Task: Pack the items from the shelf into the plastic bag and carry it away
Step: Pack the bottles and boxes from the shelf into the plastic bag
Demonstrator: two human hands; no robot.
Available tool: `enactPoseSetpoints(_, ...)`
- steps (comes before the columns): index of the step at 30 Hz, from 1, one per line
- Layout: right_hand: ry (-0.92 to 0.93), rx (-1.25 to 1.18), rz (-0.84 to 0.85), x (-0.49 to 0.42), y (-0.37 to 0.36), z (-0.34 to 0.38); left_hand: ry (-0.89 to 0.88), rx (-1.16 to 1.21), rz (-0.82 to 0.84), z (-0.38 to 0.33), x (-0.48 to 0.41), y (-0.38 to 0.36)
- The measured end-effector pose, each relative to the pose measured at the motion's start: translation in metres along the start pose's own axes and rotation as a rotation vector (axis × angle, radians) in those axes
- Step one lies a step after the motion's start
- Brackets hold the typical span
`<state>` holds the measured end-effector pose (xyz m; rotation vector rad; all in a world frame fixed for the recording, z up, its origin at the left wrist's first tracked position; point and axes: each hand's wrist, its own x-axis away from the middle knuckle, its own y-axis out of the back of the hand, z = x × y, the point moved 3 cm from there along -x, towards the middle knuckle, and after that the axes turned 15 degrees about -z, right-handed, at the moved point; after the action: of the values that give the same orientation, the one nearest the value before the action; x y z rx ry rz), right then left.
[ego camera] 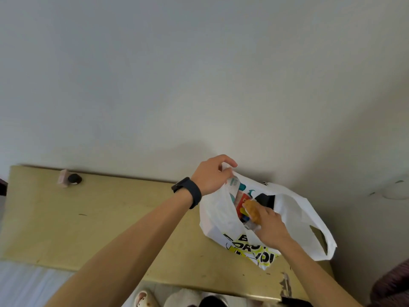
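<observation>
A white plastic bag [294, 216] with black and yellow print stands open at the right end of a yellowish wooden shelf [93, 220]. My left hand [211, 176], with a dark watch on its wrist, pinches the bag's far rim and holds it up. My right hand [269, 224] reaches into the opening and grips a golden-brown wrapped item [252, 210]. Inside the bag I see a red packet [241, 206], a black item [266, 200] and blue-green packaging. The bag's bottom is hidden.
A small pink box with a black round object [70, 178] sits at the shelf's far left by the wall. A white round object [396, 190] hangs on the wall at right. The shelf's front right edge is chipped. Slippers [146, 299] show on the floor below.
</observation>
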<state>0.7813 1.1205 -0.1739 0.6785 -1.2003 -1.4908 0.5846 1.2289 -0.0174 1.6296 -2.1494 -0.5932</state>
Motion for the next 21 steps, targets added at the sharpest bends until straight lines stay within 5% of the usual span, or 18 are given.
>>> enactPoseSetpoints(7, 0.141, -0.387, -0.366, 0.021, 0.055, 0.094, 0.098, 0.061, -0.131, 0.073, 0.027, 0.061)
enactPoseSetpoints(13, 0.578, -0.312, -0.707, 0.028, 0.061, 0.238, 0.295, -0.003, -0.274, 0.185, 0.047, 0.138)
enactPoseSetpoints(21, 0.788, -0.12, -0.149, -0.024, -0.094, 0.42, 0.537, -0.186, -0.358, 0.356, 0.068, 0.264)
